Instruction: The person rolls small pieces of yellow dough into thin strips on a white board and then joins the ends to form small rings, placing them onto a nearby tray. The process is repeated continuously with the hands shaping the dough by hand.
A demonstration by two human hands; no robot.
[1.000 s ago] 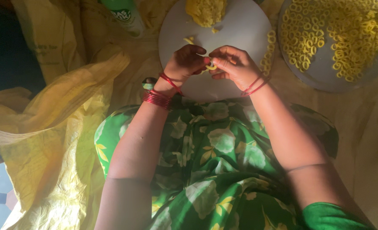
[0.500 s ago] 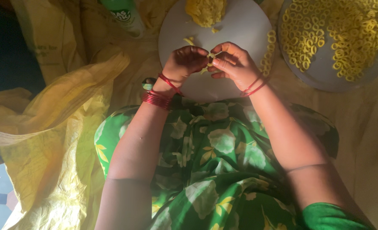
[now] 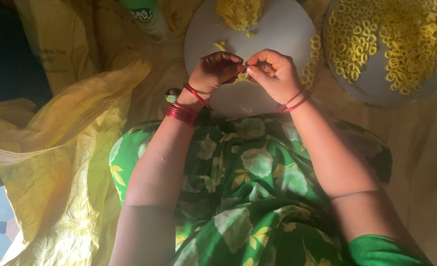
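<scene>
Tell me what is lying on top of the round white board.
On the round white board lie a lump of yellow dough, small scraps, and rings along its right edge. The left hand and right hand cover its lower middle.

Dough strip [image 3: 242,76] between my fingers

Small, soft, yellow, it lies pinched between both fingertips above the round white board [image 3: 282,34].

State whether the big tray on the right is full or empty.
Nearly full: the tray is heaped with small yellow dough rings; only its lower rim strip shows bare.
</scene>
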